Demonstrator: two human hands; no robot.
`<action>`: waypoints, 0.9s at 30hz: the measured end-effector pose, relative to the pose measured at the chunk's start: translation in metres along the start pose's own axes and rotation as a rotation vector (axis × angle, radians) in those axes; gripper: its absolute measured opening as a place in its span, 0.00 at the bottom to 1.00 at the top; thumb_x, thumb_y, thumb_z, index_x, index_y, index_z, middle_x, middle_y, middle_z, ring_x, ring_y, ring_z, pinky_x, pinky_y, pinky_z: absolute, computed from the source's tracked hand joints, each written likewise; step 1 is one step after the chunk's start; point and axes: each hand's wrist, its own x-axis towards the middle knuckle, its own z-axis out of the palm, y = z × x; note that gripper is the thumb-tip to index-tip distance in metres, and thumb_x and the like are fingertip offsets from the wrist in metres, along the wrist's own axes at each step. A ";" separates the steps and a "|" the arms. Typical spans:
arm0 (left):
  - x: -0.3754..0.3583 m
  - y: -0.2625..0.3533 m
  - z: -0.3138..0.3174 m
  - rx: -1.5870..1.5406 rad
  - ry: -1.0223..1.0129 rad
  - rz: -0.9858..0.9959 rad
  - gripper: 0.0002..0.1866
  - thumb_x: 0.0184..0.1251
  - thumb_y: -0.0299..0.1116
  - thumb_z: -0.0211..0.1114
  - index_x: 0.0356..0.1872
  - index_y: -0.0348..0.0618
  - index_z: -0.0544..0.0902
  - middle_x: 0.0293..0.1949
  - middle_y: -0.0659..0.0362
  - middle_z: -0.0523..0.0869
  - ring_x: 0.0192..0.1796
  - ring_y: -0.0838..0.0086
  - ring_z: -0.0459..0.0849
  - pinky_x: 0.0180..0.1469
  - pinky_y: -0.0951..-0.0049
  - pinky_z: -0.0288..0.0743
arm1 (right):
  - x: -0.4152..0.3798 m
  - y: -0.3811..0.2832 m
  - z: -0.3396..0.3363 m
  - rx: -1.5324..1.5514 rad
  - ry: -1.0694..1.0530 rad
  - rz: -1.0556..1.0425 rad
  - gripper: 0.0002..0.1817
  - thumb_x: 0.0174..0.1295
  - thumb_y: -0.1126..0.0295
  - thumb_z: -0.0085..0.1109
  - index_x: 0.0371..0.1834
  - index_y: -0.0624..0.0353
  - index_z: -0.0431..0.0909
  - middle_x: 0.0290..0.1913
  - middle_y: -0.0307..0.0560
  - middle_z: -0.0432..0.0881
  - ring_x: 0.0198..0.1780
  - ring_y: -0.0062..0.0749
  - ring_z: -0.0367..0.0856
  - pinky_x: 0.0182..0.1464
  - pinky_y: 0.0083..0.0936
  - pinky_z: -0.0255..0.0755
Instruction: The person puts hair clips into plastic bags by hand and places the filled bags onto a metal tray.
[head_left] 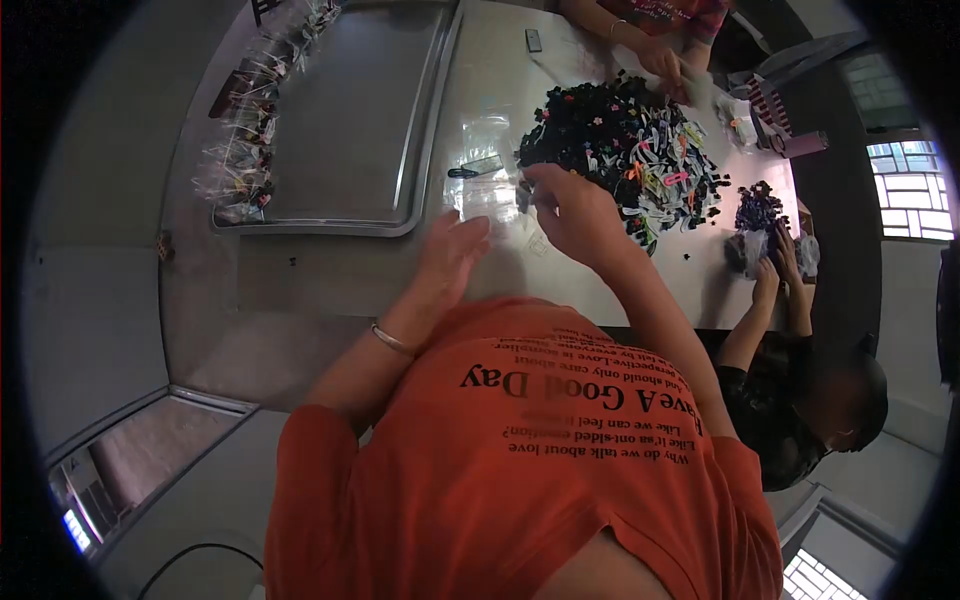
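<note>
Now the single head view peers down and forward from above the wearer's chest, the table fairly near.

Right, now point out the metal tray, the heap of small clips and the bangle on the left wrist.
Metal tray (pixel 335 130): head view, on its bare floor.
Heap of small clips (pixel 592 128): head view, on its dark part.
Bangle (pixel 391 341): head view, on its band.

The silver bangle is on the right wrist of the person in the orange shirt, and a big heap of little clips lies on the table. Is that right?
Not quite: the head view shows the silver bangle on the left wrist, below the left hand. The rest holds: the shirt is orange, and the heap lies on the table.
</note>
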 end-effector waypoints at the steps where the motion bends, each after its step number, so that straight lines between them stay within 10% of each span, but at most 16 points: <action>1: -0.005 0.003 0.011 0.234 0.160 0.141 0.33 0.54 0.33 0.68 0.61 0.38 0.65 0.57 0.50 0.73 0.60 0.64 0.72 0.64 0.61 0.63 | 0.002 -0.002 -0.001 -0.068 -0.024 -0.058 0.17 0.52 0.77 0.55 0.48 0.56 0.74 0.32 0.47 0.81 0.32 0.41 0.80 0.34 0.33 0.75; 4: -0.007 0.026 0.011 1.149 -0.103 0.786 0.42 0.43 0.29 0.72 0.64 0.39 0.62 0.61 0.45 0.68 0.64 0.55 0.67 0.64 0.64 0.64 | 0.010 -0.017 -0.001 -0.093 -0.093 -0.262 0.18 0.50 0.78 0.54 0.47 0.55 0.75 0.32 0.49 0.81 0.35 0.45 0.81 0.36 0.38 0.74; 6: -0.006 0.042 0.016 1.285 -0.242 0.819 0.40 0.45 0.25 0.71 0.63 0.40 0.63 0.56 0.48 0.73 0.59 0.61 0.72 0.59 0.65 0.67 | 0.012 -0.021 0.003 -0.082 -0.118 -0.372 0.19 0.48 0.79 0.55 0.47 0.55 0.75 0.32 0.48 0.81 0.35 0.44 0.81 0.36 0.37 0.74; 9: -0.006 0.056 0.013 1.160 -0.247 0.440 0.25 0.47 0.28 0.71 0.49 0.39 0.75 0.38 0.54 0.83 0.41 0.67 0.82 0.47 0.68 0.75 | 0.019 -0.029 0.007 -0.039 -0.103 -0.390 0.20 0.49 0.79 0.57 0.49 0.55 0.74 0.31 0.44 0.81 0.35 0.42 0.81 0.37 0.33 0.75; 14: -0.005 0.080 -0.015 1.264 -0.026 0.559 0.14 0.47 0.36 0.72 0.32 0.40 0.80 0.30 0.55 0.85 0.34 0.67 0.84 0.37 0.70 0.76 | 0.020 -0.031 0.013 0.184 -0.083 -0.140 0.24 0.52 0.76 0.63 0.55 0.58 0.71 0.33 0.42 0.80 0.35 0.28 0.80 0.38 0.25 0.75; 21: 0.032 0.179 -0.074 0.970 0.534 0.567 0.14 0.54 0.39 0.69 0.30 0.38 0.81 0.27 0.57 0.85 0.28 0.79 0.82 0.29 0.76 0.76 | -0.010 0.027 0.024 0.327 -0.110 0.163 0.18 0.56 0.78 0.61 0.51 0.63 0.74 0.30 0.38 0.80 0.33 0.18 0.78 0.37 0.17 0.73; 27: 0.101 0.251 -0.149 0.593 0.620 0.607 0.12 0.57 0.39 0.67 0.31 0.39 0.82 0.25 0.62 0.81 0.24 0.80 0.79 0.28 0.78 0.75 | -0.075 0.083 0.030 0.336 -0.066 0.475 0.16 0.55 0.74 0.61 0.48 0.63 0.76 0.31 0.43 0.83 0.33 0.22 0.81 0.37 0.21 0.74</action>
